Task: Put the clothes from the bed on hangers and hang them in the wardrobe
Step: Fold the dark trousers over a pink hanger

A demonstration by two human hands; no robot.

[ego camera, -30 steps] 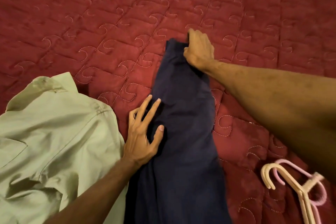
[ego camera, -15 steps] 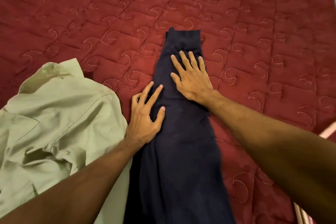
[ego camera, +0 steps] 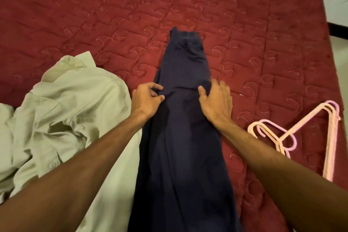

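Navy trousers (ego camera: pixel 180 137) lie lengthwise down the middle of the red quilted bed (ego camera: pixel 94 15), waistband at the far end. My left hand (ego camera: pixel 147 100) is at their left edge, thumb and curled fingers pinching the fabric. My right hand (ego camera: pixel 216 100) lies on their right edge with the thumb on the cloth; its fingers are fairly straight and blurred by motion. A crumpled pale green shirt (ego camera: pixel 71 111) lies to the left of the trousers, partly under my left forearm. Pink and cream plastic hangers (ego camera: pixel 328 137) lie in a stack on the bed at the right.
The bed's right edge runs down the right side of the view, with pale floor (ego camera: pixel 339 58) and a dark skirting strip beyond it. Bare red quilt fills the far half of the bed.
My right hand has drawn back from the waistband down to the trousers' right edge. My left hand's spread fingers have curled onto the left edge. The view shifted, bringing the hangers in.
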